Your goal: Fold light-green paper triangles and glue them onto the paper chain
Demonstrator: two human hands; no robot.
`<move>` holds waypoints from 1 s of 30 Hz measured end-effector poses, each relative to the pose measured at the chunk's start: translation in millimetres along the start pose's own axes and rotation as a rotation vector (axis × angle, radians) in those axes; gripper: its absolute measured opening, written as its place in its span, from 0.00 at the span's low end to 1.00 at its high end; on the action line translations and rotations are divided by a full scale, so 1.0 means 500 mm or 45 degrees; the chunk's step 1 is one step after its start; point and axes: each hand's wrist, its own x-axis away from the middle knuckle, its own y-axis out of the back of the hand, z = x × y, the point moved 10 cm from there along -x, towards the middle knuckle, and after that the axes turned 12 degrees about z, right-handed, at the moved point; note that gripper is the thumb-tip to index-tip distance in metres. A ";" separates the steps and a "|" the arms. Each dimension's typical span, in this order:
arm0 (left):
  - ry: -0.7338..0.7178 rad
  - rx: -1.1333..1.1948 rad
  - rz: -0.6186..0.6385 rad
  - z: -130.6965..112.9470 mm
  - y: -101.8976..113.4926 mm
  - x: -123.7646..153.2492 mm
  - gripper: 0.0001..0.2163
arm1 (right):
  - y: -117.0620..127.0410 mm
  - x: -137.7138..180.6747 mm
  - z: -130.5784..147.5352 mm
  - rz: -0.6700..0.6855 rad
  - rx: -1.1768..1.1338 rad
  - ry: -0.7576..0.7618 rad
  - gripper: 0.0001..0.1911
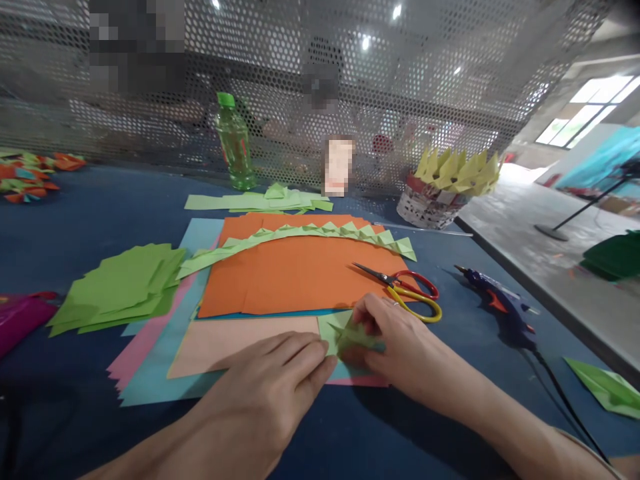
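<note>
A piece of light green paper (327, 330) lies in front of me, partly folded, on a stack of coloured sheets. My right hand (400, 340) pinches a raised fold at its right side; the fingers hide part of it. At the left edge of that paper, my left hand (283, 373) presses with thumb and fingers close together. Just beyond my right hand rest scissors (395, 283) with one red and one yellow handle, blades slightly apart. Behind them a pleated light green paper strip (300, 231) curves across orange sheets (300, 273).
Green paper squares (120, 283) are piled on the left. A glue gun (500, 303) with a cord lies right, near a folded green piece (607, 387). Farther back stand a green bottle (236, 150), paper strips (250, 201) and a basket with yellow points (440, 200), before a perforated metal screen (280, 87).
</note>
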 end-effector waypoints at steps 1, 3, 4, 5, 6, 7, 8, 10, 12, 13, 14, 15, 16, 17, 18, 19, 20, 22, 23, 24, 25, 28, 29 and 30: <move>-0.003 -0.002 0.001 0.000 0.000 0.001 0.23 | 0.002 0.000 -0.004 0.007 -0.013 -0.008 0.15; -0.032 -0.010 0.010 -0.001 -0.002 0.003 0.23 | 0.007 0.002 -0.010 0.024 -0.032 -0.010 0.14; -0.044 -0.015 0.015 -0.002 -0.003 0.003 0.23 | 0.011 0.002 -0.014 0.032 -0.034 -0.005 0.14; -0.051 -0.017 0.018 -0.002 -0.004 0.004 0.23 | 0.013 0.003 -0.017 0.042 -0.032 0.003 0.14; -0.051 -0.020 0.019 -0.002 -0.004 0.005 0.22 | 0.016 0.004 -0.021 0.052 -0.026 0.010 0.14; -0.054 -0.020 0.018 -0.002 -0.004 0.005 0.22 | 0.018 0.004 -0.024 0.064 -0.020 0.015 0.14; -0.055 -0.019 0.020 -0.003 -0.005 0.005 0.22 | 0.019 0.003 -0.028 0.078 -0.013 0.015 0.14; -0.044 -0.025 0.025 -0.005 -0.006 0.004 0.22 | 0.016 0.001 -0.031 0.096 -0.006 0.007 0.14; -0.032 -0.035 0.022 -0.007 -0.006 0.003 0.23 | 0.014 -0.001 -0.026 0.071 0.002 -0.003 0.16; -0.027 -0.035 0.023 -0.007 -0.006 0.002 0.24 | 0.013 -0.001 -0.021 0.039 0.012 -0.012 0.17; -0.022 -0.034 0.024 -0.007 -0.007 0.001 0.24 | 0.013 -0.001 -0.015 0.000 0.029 -0.020 0.19; -0.015 -0.030 0.015 -0.007 -0.005 0.001 0.24 | 0.013 -0.001 -0.009 -0.041 0.050 -0.028 0.21; -0.011 -0.028 0.004 -0.006 -0.004 0.001 0.23 | 0.012 0.000 -0.004 -0.071 0.066 -0.034 0.21; -0.010 -0.031 0.000 -0.006 -0.004 0.001 0.23 | 0.010 0.000 0.000 -0.081 0.067 -0.033 0.21; -0.007 -0.036 -0.005 -0.005 -0.003 0.002 0.23 | 0.009 -0.001 0.001 -0.076 0.052 -0.030 0.20; -0.009 -0.041 -0.012 -0.005 -0.002 0.003 0.23 | 0.007 -0.001 -0.001 -0.061 0.026 -0.027 0.20; -0.016 -0.044 -0.012 -0.005 -0.002 0.004 0.23 | 0.007 -0.002 -0.006 -0.038 -0.006 -0.028 0.19; -0.023 -0.029 -0.003 -0.005 -0.003 0.005 0.22 | 0.012 -0.004 -0.023 0.011 -0.068 -0.049 0.19; -0.025 -0.011 0.003 -0.003 -0.004 0.005 0.22 | 0.015 -0.005 -0.034 0.037 -0.096 -0.065 0.19; -0.031 0.008 0.010 -0.003 -0.004 0.005 0.21 | 0.018 -0.006 -0.044 0.063 -0.126 -0.080 0.18; -0.031 0.027 0.021 -0.001 -0.005 0.004 0.20 | 0.021 -0.008 -0.053 0.087 -0.157 -0.086 0.18; -0.032 0.065 0.043 0.004 -0.008 0.001 0.19 | 0.036 -0.014 -0.068 0.062 -0.257 -0.054 0.18; -0.034 0.075 0.047 0.005 -0.008 0.000 0.19 | 0.042 -0.016 -0.067 0.030 -0.277 -0.027 0.18; -0.036 0.084 0.044 0.007 -0.008 0.000 0.19 | 0.046 -0.016 -0.065 -0.006 -0.283 -0.002 0.17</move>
